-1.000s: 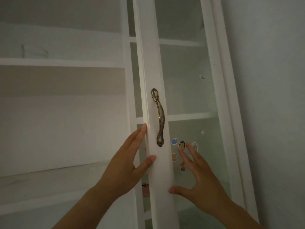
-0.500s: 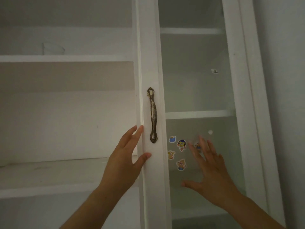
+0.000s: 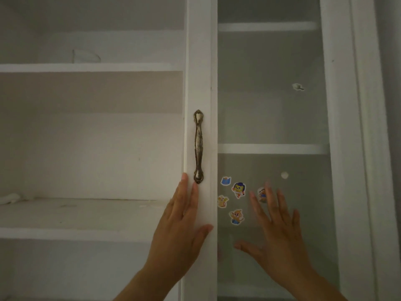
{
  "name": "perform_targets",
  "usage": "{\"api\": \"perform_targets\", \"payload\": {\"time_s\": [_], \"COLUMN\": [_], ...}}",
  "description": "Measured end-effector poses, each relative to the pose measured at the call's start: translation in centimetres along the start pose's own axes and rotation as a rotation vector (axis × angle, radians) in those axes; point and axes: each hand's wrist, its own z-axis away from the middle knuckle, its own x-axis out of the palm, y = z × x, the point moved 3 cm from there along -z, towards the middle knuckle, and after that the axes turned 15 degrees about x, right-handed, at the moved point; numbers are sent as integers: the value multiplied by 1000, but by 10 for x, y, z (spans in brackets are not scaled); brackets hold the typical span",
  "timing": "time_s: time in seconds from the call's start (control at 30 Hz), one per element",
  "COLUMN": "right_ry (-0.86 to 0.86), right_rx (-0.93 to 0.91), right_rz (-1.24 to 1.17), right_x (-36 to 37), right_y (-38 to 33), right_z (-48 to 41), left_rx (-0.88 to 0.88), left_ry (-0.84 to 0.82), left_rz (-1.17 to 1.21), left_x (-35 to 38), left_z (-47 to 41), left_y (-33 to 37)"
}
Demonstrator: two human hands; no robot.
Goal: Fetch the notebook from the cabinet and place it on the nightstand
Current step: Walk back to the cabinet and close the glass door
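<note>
A white cabinet with a glass door [image 3: 271, 109] fills the head view. The door's white stile carries a bronze handle [image 3: 198, 146]. My left hand [image 3: 180, 233] lies flat on the stile just below the handle, fingers on its left edge and thumb across the front. My right hand [image 3: 277, 231] is spread flat against the glass pane, fingers apart, beside several cartoon stickers [image 3: 237, 190]. Neither hand holds anything. No notebook or nightstand is in view.
Open white shelves [image 3: 86, 213] lie to the left of the door. A small clear object [image 3: 85, 56] stands on the upper shelf, and a pale item [image 3: 8, 197] lies at the far left. More shelves show behind the glass. A grey wall [image 3: 390, 105] borders the right.
The door has swung toward the cabinet front, now nearly flat to the camera. Both hands have stayed on it, the left sliding onto the stile face, the right staying on the glass.
</note>
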Motion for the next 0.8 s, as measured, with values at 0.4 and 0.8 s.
{"api": "perform_targets", "payload": {"time_s": [0.4, 0.8], "right_ry": [106, 84], "right_rx": [-60, -51], "right_rz": [37, 0], "right_x": [14, 11], "right_y": [5, -1], "right_z": [0, 11], "left_rx": [47, 20], "left_ry": [60, 3], "left_rz": [-153, -213], "left_x": [12, 14], "left_z": [0, 3], "left_y": [-6, 0]}}
